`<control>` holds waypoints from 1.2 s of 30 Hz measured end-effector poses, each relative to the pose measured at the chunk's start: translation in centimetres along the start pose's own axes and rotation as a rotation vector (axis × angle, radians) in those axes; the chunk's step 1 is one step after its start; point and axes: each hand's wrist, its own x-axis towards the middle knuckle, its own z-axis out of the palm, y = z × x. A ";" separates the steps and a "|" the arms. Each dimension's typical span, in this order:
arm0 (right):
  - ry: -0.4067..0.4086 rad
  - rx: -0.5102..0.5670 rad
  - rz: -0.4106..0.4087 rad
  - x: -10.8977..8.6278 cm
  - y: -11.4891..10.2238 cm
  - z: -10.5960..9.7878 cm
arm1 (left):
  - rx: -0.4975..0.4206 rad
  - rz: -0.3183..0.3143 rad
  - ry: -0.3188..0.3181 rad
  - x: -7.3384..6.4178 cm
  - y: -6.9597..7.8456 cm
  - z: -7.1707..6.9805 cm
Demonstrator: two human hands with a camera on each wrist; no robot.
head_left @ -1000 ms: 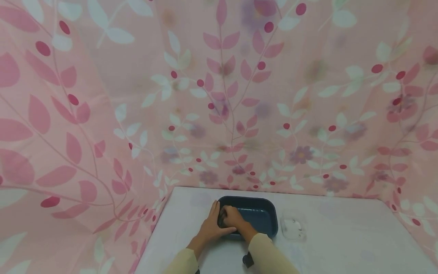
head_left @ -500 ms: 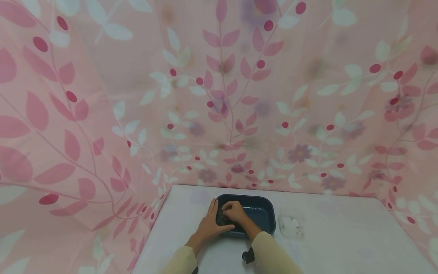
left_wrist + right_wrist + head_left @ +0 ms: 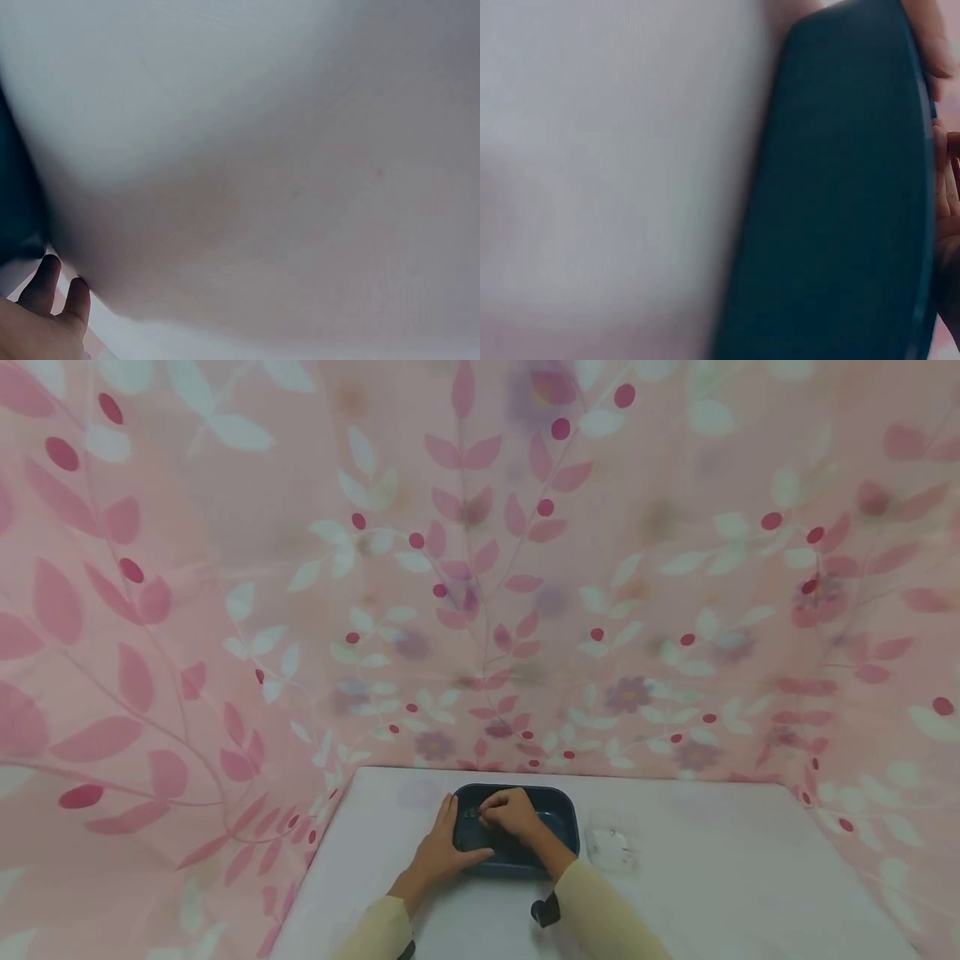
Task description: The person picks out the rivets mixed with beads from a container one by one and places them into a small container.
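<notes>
A dark blue rectangular tray (image 3: 525,866) with rounded corners sits on the white table. Along its left side lies my left hand (image 3: 437,857), fingers extended at the left rim and thumb reaching over the front rim. Over the tray's inside, my right hand (image 3: 513,817) has its fingers curled and pinched together at a small, dark, slightly shiny piece (image 3: 471,813) near the left end. What kind of piece it is, I cannot tell. In the right wrist view the tray's outer wall (image 3: 832,195) fills the middle, with fingers showing beyond the rim.
A clear plastic container (image 3: 613,849) holding several small shiny bits stands just right of the tray. White table surface (image 3: 712,860) extends to the right. Pink leaf-patterned cloth (image 3: 480,568) hangs behind the table and at both sides.
My right hand has lifted slightly and drawn back rightward from the tray's left end, so the small dark piece shows more. The left hand stays at the rim. The head view has shifted slightly.
</notes>
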 end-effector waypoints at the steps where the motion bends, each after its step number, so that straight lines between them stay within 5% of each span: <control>1: -0.002 0.007 -0.003 -0.2 -0.3 -0.4 | 0.004 -0.007 -0.003 0.0 0.0 -0.1; 7: 0.016 -0.024 -0.069 -1.3 -1.5 -3.0 | 0.025 -0.048 -0.026 0.1 0.3 -0.3; 16: 0.079 -0.057 -0.082 -3.0 -2.7 -7.8 | 0.051 -0.026 -0.025 -0.1 0.9 -0.7; 23: 0.212 -0.003 0.008 -5.8 -3.9 -12.6 | 0.071 -0.014 -0.036 -0.2 0.8 -1.2; 30: 0.265 0.056 0.041 -8.2 -2.5 -17.0 | 0.072 -0.028 -0.039 -0.2 0.7 -1.1; 36: 0.304 0.002 0.080 -10.1 -0.5 -19.0 | 0.085 -0.048 -0.042 -0.1 0.3 -0.9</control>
